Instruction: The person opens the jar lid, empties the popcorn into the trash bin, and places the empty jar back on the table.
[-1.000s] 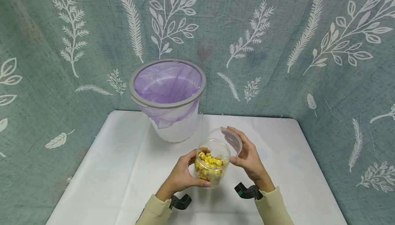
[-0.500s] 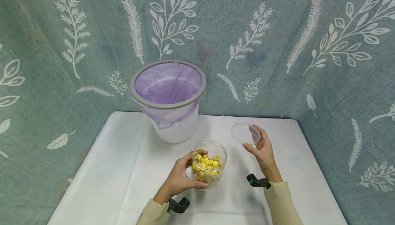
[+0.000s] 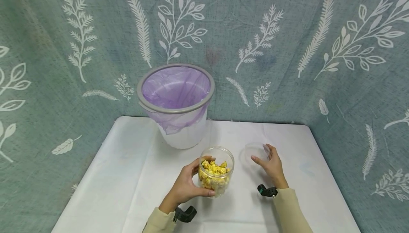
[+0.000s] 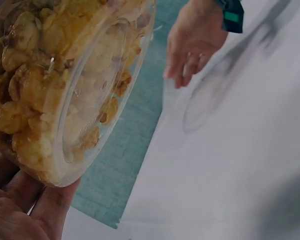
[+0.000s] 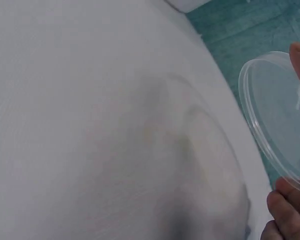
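Note:
My left hand point(image 3: 188, 185) grips a clear plastic jar point(image 3: 218, 152) from its left side, fingers behind and thumb in front. Yellow popcorn point(image 3: 214, 171) fills roughly its lower half, and the top is uncovered. The left wrist view shows the base of the jar point(image 4: 97, 100) lifted off the table and tilted. Off to the right, my right hand point(image 3: 271, 164) holds a clear round lid point(image 3: 254, 151) by its edge, low over the table. In the right wrist view the lid point(image 5: 277, 110) sits between thumb and fingers, its shadow falling on the white cloth.
A white bin point(image 3: 183, 137) with a grey rim and purple liner bag point(image 3: 175, 87) stands at the back, left of centre. White cloth covers the table point(image 3: 121, 162). Green leaf-patterned fabric point(image 3: 223, 48) hangs behind and at the sides.
My right hand has carried the lid away from the jar to the right, then lowered it towards the table. The jar in my left hand has shifted slightly left.

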The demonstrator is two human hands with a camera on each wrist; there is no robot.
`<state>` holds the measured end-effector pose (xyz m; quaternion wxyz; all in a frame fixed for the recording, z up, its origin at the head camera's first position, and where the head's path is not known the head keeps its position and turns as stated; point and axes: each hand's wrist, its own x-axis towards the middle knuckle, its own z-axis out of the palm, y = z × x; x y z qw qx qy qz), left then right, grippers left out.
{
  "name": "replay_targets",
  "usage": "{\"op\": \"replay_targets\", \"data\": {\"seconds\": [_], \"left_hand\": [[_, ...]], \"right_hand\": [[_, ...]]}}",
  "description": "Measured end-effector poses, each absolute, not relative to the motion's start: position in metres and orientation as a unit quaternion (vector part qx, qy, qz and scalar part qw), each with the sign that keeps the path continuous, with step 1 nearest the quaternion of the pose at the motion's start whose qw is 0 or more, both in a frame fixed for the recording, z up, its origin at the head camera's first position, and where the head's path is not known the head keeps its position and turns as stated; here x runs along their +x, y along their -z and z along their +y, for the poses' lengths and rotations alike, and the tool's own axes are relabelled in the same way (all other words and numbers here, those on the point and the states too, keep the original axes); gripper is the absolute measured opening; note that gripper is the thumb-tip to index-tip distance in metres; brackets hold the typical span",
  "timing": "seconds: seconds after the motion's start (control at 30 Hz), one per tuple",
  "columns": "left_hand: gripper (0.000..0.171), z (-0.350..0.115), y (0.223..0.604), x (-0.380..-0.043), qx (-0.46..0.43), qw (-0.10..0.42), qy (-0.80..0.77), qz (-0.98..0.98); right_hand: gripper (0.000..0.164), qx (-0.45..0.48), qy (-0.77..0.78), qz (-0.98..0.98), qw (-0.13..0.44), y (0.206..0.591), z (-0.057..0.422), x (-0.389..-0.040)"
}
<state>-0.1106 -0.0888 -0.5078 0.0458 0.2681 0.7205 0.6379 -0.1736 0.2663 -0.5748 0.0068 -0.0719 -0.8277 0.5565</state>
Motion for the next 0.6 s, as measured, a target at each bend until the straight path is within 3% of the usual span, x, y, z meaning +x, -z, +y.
{"op": "replay_targets", "data": {"seconds": [0.6], "left_hand": [[0.094, -0.0894, 0.5064, -0.1109, 0.273, 0.043, -0.638, 0.719]], "right_hand": [[0.110, -0.073, -0.441, -0.894, -0.005, 0.5849, 0.2625, -0.1776]]}}
